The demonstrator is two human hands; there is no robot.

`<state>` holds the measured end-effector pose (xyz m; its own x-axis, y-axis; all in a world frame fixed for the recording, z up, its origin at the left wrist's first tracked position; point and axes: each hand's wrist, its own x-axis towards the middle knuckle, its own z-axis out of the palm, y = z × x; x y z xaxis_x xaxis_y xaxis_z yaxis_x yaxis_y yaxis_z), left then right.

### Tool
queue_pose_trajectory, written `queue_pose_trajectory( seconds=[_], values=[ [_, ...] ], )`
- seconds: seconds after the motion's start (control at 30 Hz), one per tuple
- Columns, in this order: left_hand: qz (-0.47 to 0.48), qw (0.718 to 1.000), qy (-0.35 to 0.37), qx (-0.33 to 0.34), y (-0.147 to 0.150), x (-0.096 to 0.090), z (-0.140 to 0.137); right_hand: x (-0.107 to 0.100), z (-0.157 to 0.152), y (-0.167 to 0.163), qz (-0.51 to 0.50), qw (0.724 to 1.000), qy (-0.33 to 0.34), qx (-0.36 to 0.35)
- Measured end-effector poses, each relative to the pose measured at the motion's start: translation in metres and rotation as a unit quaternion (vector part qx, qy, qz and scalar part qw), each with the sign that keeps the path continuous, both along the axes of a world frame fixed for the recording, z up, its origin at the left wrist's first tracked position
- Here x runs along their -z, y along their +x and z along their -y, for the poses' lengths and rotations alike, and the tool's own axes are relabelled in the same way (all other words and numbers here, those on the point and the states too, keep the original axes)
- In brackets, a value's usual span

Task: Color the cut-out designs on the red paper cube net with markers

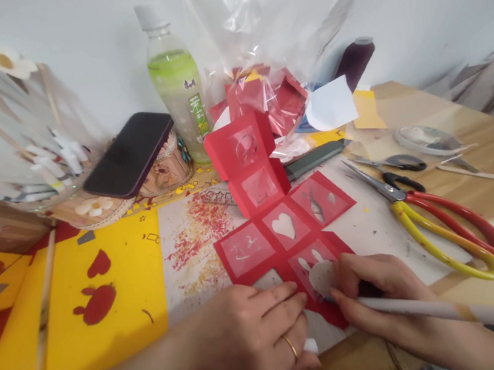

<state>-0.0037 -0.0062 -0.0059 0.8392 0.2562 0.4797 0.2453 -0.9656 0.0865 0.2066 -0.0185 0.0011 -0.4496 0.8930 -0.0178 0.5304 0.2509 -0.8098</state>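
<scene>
A cross-shaped red paper net with clear window panels (267, 234) lies unfolded in front of the person, its near end between both hands. Its long axis slants from the far left, where the end panels are bent upward, to the near right.

The panel that matters here is the nearest, bearing a pale grey rabbit-head shape (322, 277), ears pointing away and slightly left. The right hand (379, 289) is nearer: its fingertips meet the shape's right edge, so the shape lies immediately left of this grip. That grip is narrow, thumb and forefinger nearly together, with a long white stick (420, 306) held in it and trailing to the near right.

The left hand (254, 337) rests across the net's near left edge, fingers together. A short white rod end (310, 345) shows beneath it; whether the left grip clasps that, one cannot tell.
</scene>
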Motion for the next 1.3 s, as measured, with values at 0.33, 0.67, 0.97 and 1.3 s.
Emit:
queue_pose_trajectory(
  seconds=[0.33,0.67,0.97,1.3],
  values=[
    [0.005,1.000,0.001,0.000,0.001,-0.001,-0.002,0.001,0.000,0.001,-0.040,0.999,-0.026,0.007],
    [0.006,1.000,-0.001,0.000,0.000,-0.001,-0.002,-0.005,-0.008,0.009,-0.150,0.978,-0.059,0.130],
    [0.003,1.000,-0.005,-0.001,0.000,-0.001,-0.003,0.001,-0.004,0.006,-0.036,0.995,-0.090,0.007],
    [0.002,1.000,-0.003,0.002,0.001,-0.002,-0.003,-0.001,-0.004,0.004,-0.011,0.998,-0.067,-0.005]
  ],
)
